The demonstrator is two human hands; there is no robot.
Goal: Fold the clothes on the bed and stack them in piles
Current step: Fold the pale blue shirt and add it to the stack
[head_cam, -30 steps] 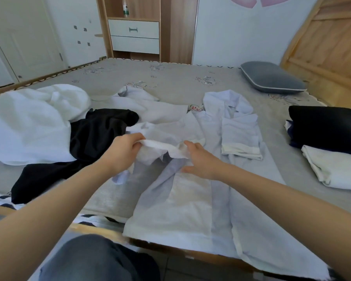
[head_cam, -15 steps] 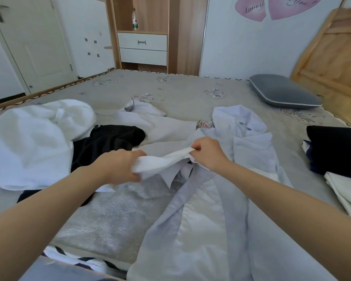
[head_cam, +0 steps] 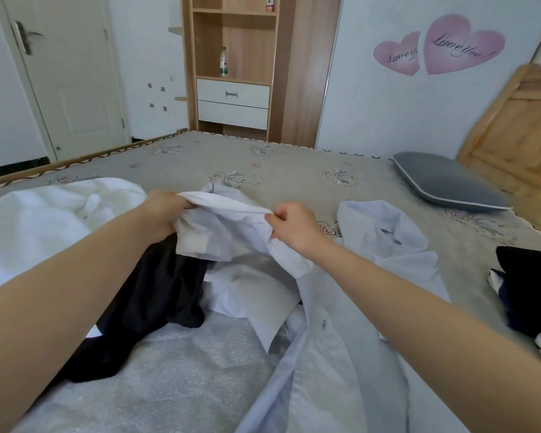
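1. Head view, looking forward and down across the bed (head_cam: 294, 170), grey cover with a flower print.
2. Left hand (head_cam: 161, 210): fingers curled tight round the hem of a pale blue-white shirt (head_cam: 334, 354); grip clenched on the cloth, knuckles toward the camera.
3. Right hand (head_cam: 289, 225): thumb and fingers pinch the same hem further right. Fabric band stretched between the two hands, raised above the bed.
4. Held part of the shirt hangs in folds below the hands. Remainder lies on the bed, running toward the near edge under the right forearm; collar end spread to the right of the right hand.
5. Black garment (head_cam: 150, 310): crumpled on the bed beneath the left forearm, partly under the lifted shirt.
6. White garment (head_cam: 44, 220): loose heap at the left, touching the black garment's far side.
7. Another white piece (head_cam: 247, 295) lies under the shirt near the middle, unfolded; cannot tell what kind of garment.
8. Folded pile (head_cam: 528, 289) at the right edge: dark item on top, white cloth below it, well apart from the hands. Cut off by the frame edge.
9. Grey pillow (head_cam: 447, 182) at the far right of the bed, near a wooden headboard (head_cam: 519, 129).
10. Background: wooden shelf unit (head_cam: 235, 57) with two white drawers and a bottle (head_cam: 223, 62) on a shelf; white door (head_cam: 66, 76) at left; two pink heart stickers (head_cam: 441, 45) on the wall.
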